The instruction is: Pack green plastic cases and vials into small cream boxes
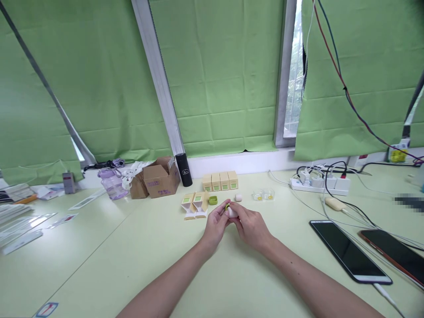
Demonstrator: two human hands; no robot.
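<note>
My left hand (215,224) and my right hand (251,224) meet over the middle of the table. Between their fingertips is a small white piece (232,213) with a green part (227,206) at its left side; fingers hide much of it. The fingers of both hands are closed around it. Just beyond lie a small green square dish (213,200) and a white rounded piece (238,197). Left of the dish stand two small cardboard boxes (194,204) with open flaps. A clear plastic double cup (263,194) with yellow bits sits farther right.
Several small closed boxes (220,181) stand in a row behind. At the back left are a brown carton (162,180), a black cylinder (183,170) and a purple jug (113,183). To the right are a power strip (320,184), cables and two phones (350,251).
</note>
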